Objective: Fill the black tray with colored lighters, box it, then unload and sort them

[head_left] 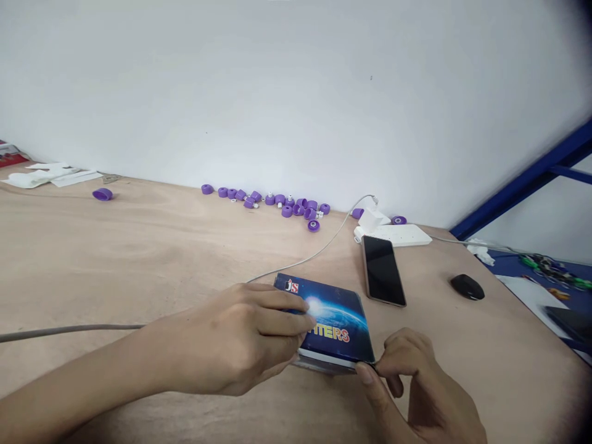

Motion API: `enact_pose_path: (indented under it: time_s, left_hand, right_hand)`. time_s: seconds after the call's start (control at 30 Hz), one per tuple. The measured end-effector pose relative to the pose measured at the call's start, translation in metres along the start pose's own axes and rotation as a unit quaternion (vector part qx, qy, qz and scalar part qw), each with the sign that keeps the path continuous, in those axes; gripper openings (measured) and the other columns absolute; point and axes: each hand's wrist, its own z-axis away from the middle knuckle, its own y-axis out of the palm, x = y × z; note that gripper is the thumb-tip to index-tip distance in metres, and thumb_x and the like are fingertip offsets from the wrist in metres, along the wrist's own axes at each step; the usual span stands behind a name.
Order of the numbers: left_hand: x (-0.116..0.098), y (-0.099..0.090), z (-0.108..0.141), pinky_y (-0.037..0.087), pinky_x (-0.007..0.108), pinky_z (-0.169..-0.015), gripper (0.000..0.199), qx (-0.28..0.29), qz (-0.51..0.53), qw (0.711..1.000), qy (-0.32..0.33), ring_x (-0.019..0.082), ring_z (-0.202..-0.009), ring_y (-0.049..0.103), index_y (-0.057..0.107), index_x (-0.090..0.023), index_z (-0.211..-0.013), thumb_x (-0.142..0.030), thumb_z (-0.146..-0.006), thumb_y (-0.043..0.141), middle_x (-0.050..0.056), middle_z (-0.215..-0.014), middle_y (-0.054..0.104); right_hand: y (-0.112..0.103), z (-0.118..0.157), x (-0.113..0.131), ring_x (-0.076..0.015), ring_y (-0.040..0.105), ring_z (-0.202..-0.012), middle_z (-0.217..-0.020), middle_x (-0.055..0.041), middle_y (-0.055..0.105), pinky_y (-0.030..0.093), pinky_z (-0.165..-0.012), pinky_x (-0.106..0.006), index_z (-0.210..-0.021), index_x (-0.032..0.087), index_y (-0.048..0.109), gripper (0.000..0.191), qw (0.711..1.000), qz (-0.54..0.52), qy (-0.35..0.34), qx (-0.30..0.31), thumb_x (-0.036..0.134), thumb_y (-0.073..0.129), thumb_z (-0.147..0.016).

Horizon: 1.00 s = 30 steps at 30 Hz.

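Note:
A dark blue cardboard box with a glowing planet picture and partly covered yellow-red letters lies on the wooden table in front of me. My left hand reaches over its left side, fingers stretched across the top and holding it; the thumb is hidden. At the front right corner, my right hand pinches the box's edge between thumb and bent index finger. A pale strip shows under the lid's front edge. What is inside the box is not visible.
Several purple caps line the wall. A phone lies before a white power strip with a charger; its cable runs behind the box. A black mouse sits right, near the table edge. White papers lie far left.

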Motion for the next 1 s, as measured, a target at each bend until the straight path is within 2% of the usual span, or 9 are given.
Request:
enact_pose_path:
  time_s: [0.07,0.27,0.47,0.57,0.67,0.83,1.0]
  left_hand:
    - [-0.001,0.002,0.001,0.058,0.037,-0.095,0.026,-0.009,-0.005,1.000,0.002,0.022,-0.102,0.070,0.069,-0.019,-0.094,-0.011,-0.100,0.045,0.009,-0.100,0.075]
    - [-0.006,0.012,0.003,0.059,0.038,-0.093,0.023,-0.058,-0.041,0.997,-0.001,0.022,-0.095,0.071,0.068,-0.016,-0.093,-0.007,-0.097,0.047,0.010,-0.100,0.075]
    - [-0.012,0.015,0.002,0.061,0.035,-0.089,0.025,-0.088,-0.058,0.994,-0.007,0.021,-0.091,0.072,0.068,-0.015,-0.090,-0.002,-0.096,0.047,0.009,-0.095,0.076]
    - [-0.013,0.016,0.001,0.061,0.035,-0.089,0.022,-0.080,-0.053,0.995,-0.029,0.021,-0.094,0.071,0.068,-0.015,-0.088,-0.004,-0.096,0.050,0.008,-0.095,0.075]
    - [-0.015,0.017,0.001,0.061,0.035,-0.088,0.023,-0.076,-0.047,0.996,-0.028,0.022,-0.096,0.071,0.068,-0.014,-0.087,-0.004,-0.096,0.049,0.009,-0.095,0.075]
    - [-0.020,0.016,0.002,0.060,0.034,-0.089,0.026,-0.060,-0.049,0.997,-0.013,0.022,-0.095,0.071,0.068,-0.014,-0.085,-0.003,-0.096,0.048,0.009,-0.092,0.075]
    - [-0.022,0.014,0.001,0.056,0.030,-0.095,0.022,-0.057,-0.042,0.996,-0.048,0.019,-0.099,0.069,0.067,-0.010,-0.092,-0.012,-0.101,0.047,0.009,-0.095,0.074]
  right_hand:
    - [-0.002,-0.001,0.000,-0.0133,0.044,-0.059,-0.062,0.0048,0.042,0.037,-0.058,-0.031,-0.075,0.022,0.049,0.023,1.000,-0.001,-0.013,0.013,0.006,0.064,-0.084]
    - [-0.011,-0.010,-0.001,-0.0133,0.048,-0.057,-0.062,0.0040,0.047,0.041,-0.056,-0.030,-0.074,0.022,0.049,0.023,0.999,-0.013,0.003,0.047,0.009,0.063,-0.086]
    - [-0.026,-0.022,-0.001,-0.0135,0.053,-0.058,-0.063,0.0033,0.053,0.047,-0.057,-0.028,-0.074,0.023,0.051,0.020,0.990,0.031,-0.030,0.135,0.012,0.062,-0.087]
    - [-0.027,-0.019,-0.002,-0.0171,0.060,-0.076,-0.079,-0.0018,0.059,0.052,-0.066,-0.029,-0.089,0.021,0.058,0.012,0.993,0.047,-0.031,0.100,0.011,0.062,-0.086]
    - [-0.024,-0.013,-0.005,-0.0210,0.060,-0.097,-0.101,-0.0083,0.061,0.055,-0.078,-0.032,-0.103,0.019,0.062,0.021,0.993,0.063,-0.045,0.085,0.009,0.063,-0.085]
    - [-0.020,-0.008,-0.003,-0.0199,0.060,-0.096,-0.102,-0.0077,0.060,0.056,-0.080,-0.033,-0.091,0.020,0.061,0.024,0.988,0.034,-0.093,0.116,-0.002,0.057,-0.082]
    - [-0.009,-0.004,-0.002,-0.0211,0.058,-0.104,-0.109,-0.0098,0.059,0.054,-0.084,-0.032,-0.101,0.018,0.063,0.023,0.990,0.060,-0.104,0.075,0.006,0.064,-0.082]
